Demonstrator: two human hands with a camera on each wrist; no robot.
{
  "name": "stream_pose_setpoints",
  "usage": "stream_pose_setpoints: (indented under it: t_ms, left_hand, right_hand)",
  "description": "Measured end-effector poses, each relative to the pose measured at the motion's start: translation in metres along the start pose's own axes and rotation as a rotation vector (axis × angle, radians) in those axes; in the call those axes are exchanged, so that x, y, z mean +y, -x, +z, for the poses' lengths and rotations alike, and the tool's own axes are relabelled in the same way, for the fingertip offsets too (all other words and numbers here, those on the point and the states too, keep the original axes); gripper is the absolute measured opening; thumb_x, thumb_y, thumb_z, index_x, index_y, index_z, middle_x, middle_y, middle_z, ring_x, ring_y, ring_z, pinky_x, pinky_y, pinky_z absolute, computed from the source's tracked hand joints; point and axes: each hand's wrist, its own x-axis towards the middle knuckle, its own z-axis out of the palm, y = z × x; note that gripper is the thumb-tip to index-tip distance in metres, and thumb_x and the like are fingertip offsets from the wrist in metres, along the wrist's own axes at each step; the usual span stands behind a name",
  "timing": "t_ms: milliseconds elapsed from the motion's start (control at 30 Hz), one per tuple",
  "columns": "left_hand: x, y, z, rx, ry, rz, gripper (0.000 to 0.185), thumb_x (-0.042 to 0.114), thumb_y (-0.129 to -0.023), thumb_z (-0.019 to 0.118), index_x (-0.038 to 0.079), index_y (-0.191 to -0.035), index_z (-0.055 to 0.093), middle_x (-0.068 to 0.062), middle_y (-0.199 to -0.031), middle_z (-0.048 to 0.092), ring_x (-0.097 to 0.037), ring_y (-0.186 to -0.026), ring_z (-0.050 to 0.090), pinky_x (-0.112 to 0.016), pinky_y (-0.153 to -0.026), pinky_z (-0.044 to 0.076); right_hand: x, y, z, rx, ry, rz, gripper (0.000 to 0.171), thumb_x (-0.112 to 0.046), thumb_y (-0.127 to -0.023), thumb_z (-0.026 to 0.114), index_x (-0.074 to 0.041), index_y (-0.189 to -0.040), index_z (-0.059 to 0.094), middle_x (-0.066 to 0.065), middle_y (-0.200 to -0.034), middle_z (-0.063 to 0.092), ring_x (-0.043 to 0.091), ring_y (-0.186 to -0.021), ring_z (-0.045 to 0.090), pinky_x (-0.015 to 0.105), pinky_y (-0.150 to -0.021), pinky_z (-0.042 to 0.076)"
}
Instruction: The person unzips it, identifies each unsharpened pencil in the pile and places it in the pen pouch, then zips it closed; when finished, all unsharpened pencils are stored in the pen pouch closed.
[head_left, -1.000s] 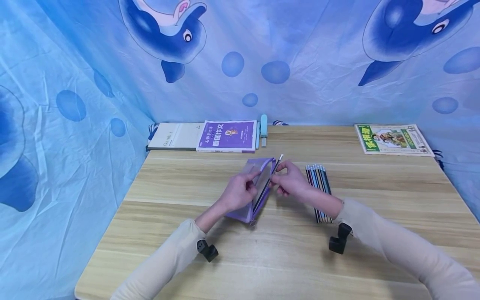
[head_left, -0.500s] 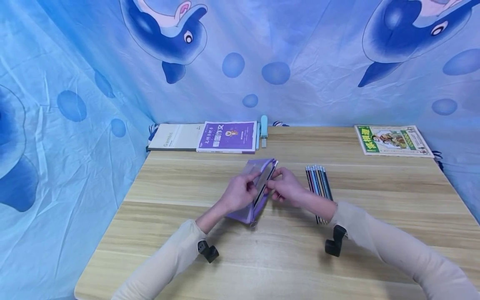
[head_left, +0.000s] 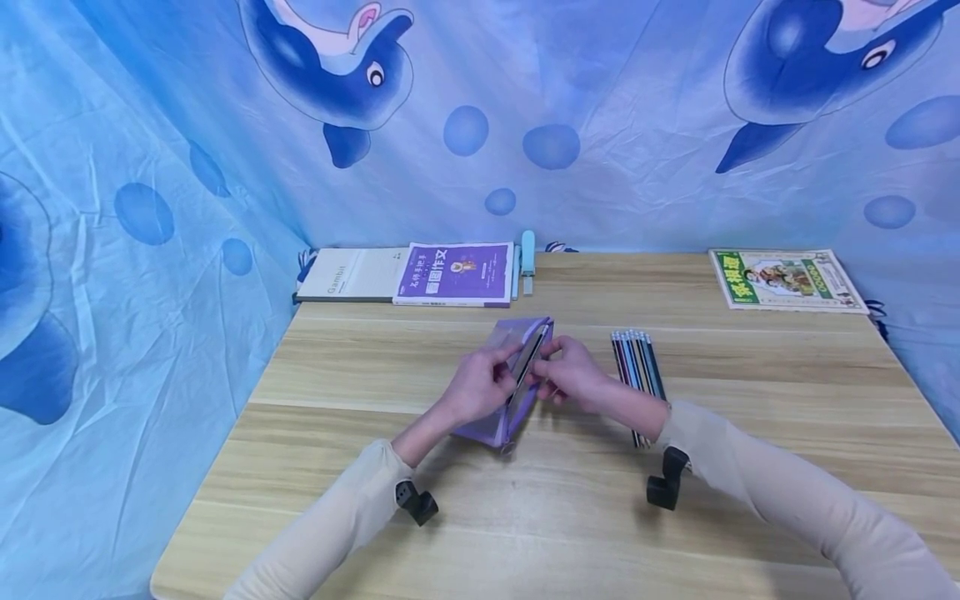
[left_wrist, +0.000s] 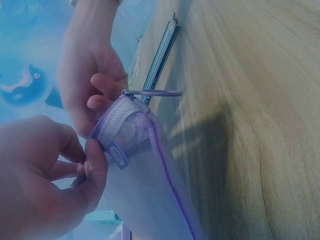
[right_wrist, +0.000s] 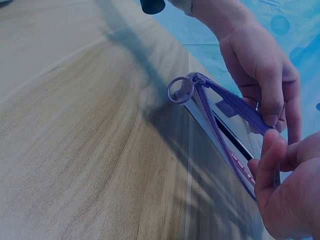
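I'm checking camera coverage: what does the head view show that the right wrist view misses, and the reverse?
Only the head view shows the row of pencils right of the hands, the purple book, the green book and the dolphin cloth. Only the right wrist view shows the ring zipper pull and the zipper teeth close up. Both show the left hand and right hand holding the purple mesh pouch open on the wooden table.

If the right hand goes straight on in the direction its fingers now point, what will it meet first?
The right hand points leftward at the open mouth of the purple mesh pencil case, which it already touches at the rim. Going on, it would probably press into the case, then meet the left hand holding the other side. Depth is unclear.
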Motion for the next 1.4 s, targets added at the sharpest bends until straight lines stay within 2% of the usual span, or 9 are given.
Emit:
stream_pose_setpoints:
  t_ms: [167,367,567,767,933,1033,1100,1267,1400]
  left_hand:
    - [0.001,0.000,-0.001,-0.002,0.004,0.003,0.055,-0.006,-0.083,0.064,-0.003,-0.138,0.056,-0.002,-0.074,0.058,-0.011,-0.060,0.052,-0.023,-0.051,0.047]
    - [0.002,0.000,0.000,-0.006,-0.002,0.005,0.056,-0.005,-0.082,0.062,-0.003,-0.138,0.055,-0.002,-0.071,0.055,-0.010,-0.057,0.049,-0.022,-0.049,0.043]
    - [0.003,0.000,-0.001,-0.005,-0.008,0.008,0.057,-0.006,-0.081,0.061,-0.004,-0.138,0.056,-0.001,-0.067,0.054,-0.008,-0.054,0.046,-0.021,-0.046,0.040]
    - [0.003,0.000,0.000,-0.009,0.000,0.002,0.057,-0.006,-0.083,0.061,-0.003,-0.139,0.055,-0.002,-0.070,0.055,-0.008,-0.054,0.046,-0.021,-0.046,0.040]
    - [0.003,0.001,0.000,-0.011,-0.012,0.010,0.055,-0.005,-0.083,0.060,-0.001,-0.138,0.056,-0.002,-0.070,0.054,-0.008,-0.055,0.046,-0.021,-0.046,0.041]
    - [0.002,0.002,0.000,-0.001,-0.025,0.024,0.056,-0.005,-0.083,0.061,0.000,-0.138,0.057,-0.001,-0.072,0.053,-0.009,-0.058,0.047,-0.021,-0.048,0.041]
    - [0.002,0.002,-0.001,0.005,-0.027,0.027,0.056,-0.005,-0.083,0.061,0.001,-0.138,0.057,-0.001,-0.075,0.053,-0.010,-0.060,0.047,-0.022,-0.049,0.042]
    - [0.000,0.003,-0.003,0.021,-0.011,0.028,0.055,-0.006,-0.083,0.061,-0.001,-0.138,0.057,-0.006,-0.081,0.057,-0.012,-0.063,0.050,-0.022,-0.052,0.044]
    - [0.000,0.002,-0.004,0.045,-0.011,0.034,0.053,-0.007,-0.082,0.061,-0.003,-0.135,0.058,-0.009,-0.086,0.059,-0.014,-0.068,0.051,-0.023,-0.057,0.047]
  right_hand:
    - [-0.001,0.002,-0.001,-0.019,0.000,-0.011,0.028,0.003,-0.095,0.054,0.008,-0.120,0.041,0.024,-0.092,0.070,0.013,-0.049,0.058,0.021,-0.038,0.043]
    - [-0.003,0.003,0.001,-0.055,0.050,-0.040,0.033,0.003,-0.094,0.054,0.013,-0.125,0.049,0.024,-0.100,0.069,0.014,-0.055,0.063,0.021,-0.040,0.044]
    - [-0.004,0.002,0.005,-0.044,0.064,-0.048,0.040,0.003,-0.093,0.051,0.014,-0.131,0.047,0.028,-0.106,0.067,0.017,-0.062,0.066,0.022,-0.041,0.044]
    - [-0.007,0.001,0.010,-0.044,0.101,-0.048,0.050,0.001,-0.095,0.049,0.009,-0.144,0.041,0.024,-0.106,0.066,0.023,-0.070,0.068,0.024,-0.043,0.046]
    - [-0.009,-0.001,0.013,-0.065,0.096,-0.038,0.048,0.002,-0.096,0.047,0.004,-0.143,0.046,0.020,-0.095,0.068,0.021,-0.065,0.065,0.023,-0.042,0.044]
    - [-0.009,-0.001,0.014,-0.071,0.080,-0.029,0.047,0.004,-0.096,0.045,0.003,-0.143,0.047,0.021,-0.099,0.068,0.018,-0.062,0.063,0.022,-0.042,0.042]
    - [-0.009,-0.001,0.014,-0.086,0.066,-0.026,0.047,0.003,-0.098,0.044,0.003,-0.145,0.046,0.022,-0.107,0.068,0.018,-0.062,0.064,0.021,-0.042,0.042]
    - [-0.011,0.003,-0.001,-0.128,0.081,-0.022,0.046,-0.003,-0.100,0.050,0.001,-0.146,0.046,0.022,-0.119,0.066,0.020,-0.071,0.066,0.020,-0.044,0.044]
    - [-0.015,0.009,-0.031,-0.097,0.158,-0.035,0.041,-0.007,-0.100,0.052,0.004,-0.139,0.050,0.022,-0.113,0.067,0.019,-0.071,0.064,0.021,-0.046,0.043]
